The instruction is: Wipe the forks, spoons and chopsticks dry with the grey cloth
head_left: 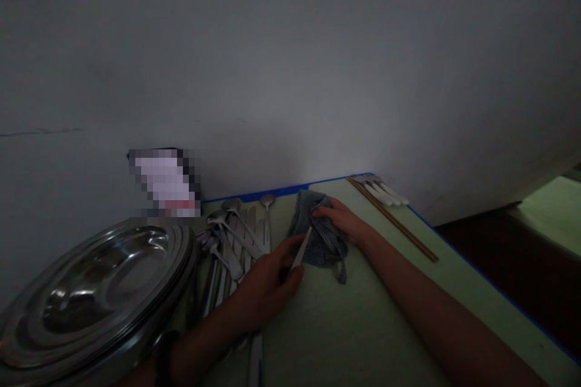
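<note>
My left hand (pixel 271 275) is closed on the flat pale handle of a piece of cutlery (pixel 302 250). Its far end goes into a grey-blue cloth (pixel 320 245), so I cannot see which kind it is. Bunched in my right hand (pixel 342 219), the cloth hangs over the tabletop with one corner drooping. Left of my hands lie loose metal spoons (pixel 267 201) and several knives (pixel 251 224), partly overlapping. More cutlery is partly covered by my left forearm.
Stacked steel divided plates (pixel 106 290) stand at the left. Behind them a pixelated screen (pixel 166 181) leans against the wall (pixel 290 72). Wooden chopsticks (pixel 394 221) and white-handled cutlery (pixel 381 190) lie at the right of the green table (pixel 354 332), which has a blue edge.
</note>
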Demonstrator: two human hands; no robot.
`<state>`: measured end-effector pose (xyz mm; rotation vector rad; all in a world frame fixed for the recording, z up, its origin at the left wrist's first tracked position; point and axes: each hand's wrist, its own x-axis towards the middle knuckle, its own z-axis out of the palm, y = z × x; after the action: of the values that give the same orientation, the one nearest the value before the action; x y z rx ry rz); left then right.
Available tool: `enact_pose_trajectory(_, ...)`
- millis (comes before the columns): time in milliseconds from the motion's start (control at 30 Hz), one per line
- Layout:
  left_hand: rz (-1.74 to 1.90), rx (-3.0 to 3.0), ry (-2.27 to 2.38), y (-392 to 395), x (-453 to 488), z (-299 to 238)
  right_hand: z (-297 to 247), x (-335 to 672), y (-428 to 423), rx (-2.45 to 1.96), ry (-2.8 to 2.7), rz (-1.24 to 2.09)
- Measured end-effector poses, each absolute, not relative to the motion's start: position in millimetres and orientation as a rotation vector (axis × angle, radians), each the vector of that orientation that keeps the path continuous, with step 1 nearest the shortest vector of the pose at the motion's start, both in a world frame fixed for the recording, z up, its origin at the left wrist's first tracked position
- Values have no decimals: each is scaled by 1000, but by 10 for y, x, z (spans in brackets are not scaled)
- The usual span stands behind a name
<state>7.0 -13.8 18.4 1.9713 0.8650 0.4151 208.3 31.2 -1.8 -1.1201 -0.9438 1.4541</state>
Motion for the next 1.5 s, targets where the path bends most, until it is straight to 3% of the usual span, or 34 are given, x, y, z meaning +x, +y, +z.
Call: enact_pose_trajectory(1500,395,2064,862,-156,71,196,-134,2085,359,-907,-1055,1457)
